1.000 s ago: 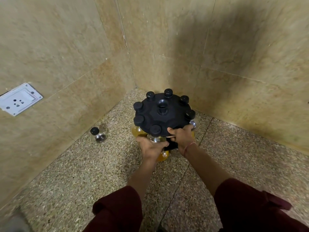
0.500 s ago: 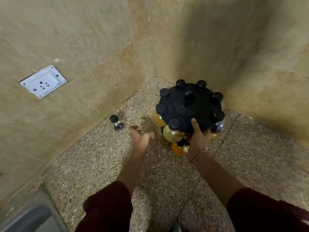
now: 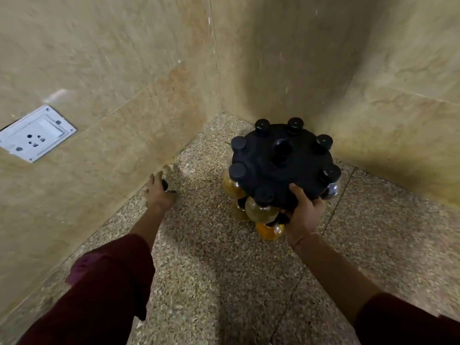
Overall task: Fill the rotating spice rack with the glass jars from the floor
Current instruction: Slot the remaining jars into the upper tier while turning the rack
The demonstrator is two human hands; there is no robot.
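The loose jar [image 3: 165,185] is mostly hidden under the left hand [image 3: 159,195]; only its black cap shows, blurred. Whether the hand closes on it cannot be told. The jar is on the floor [image 3: 211,282] by the left wall [image 3: 99,70], at 9 o'clock from the spice rack [image 3: 263,168]. Rack: black disc top ringed with black caps, amber jars [image 3: 261,210] beneath, lower tier partly hidden. The right hand [image 3: 305,215] grips the rim at 5 o'clock, thumb on top. A wall socket [image 3: 34,133] lies beyond at 9 o'clock.
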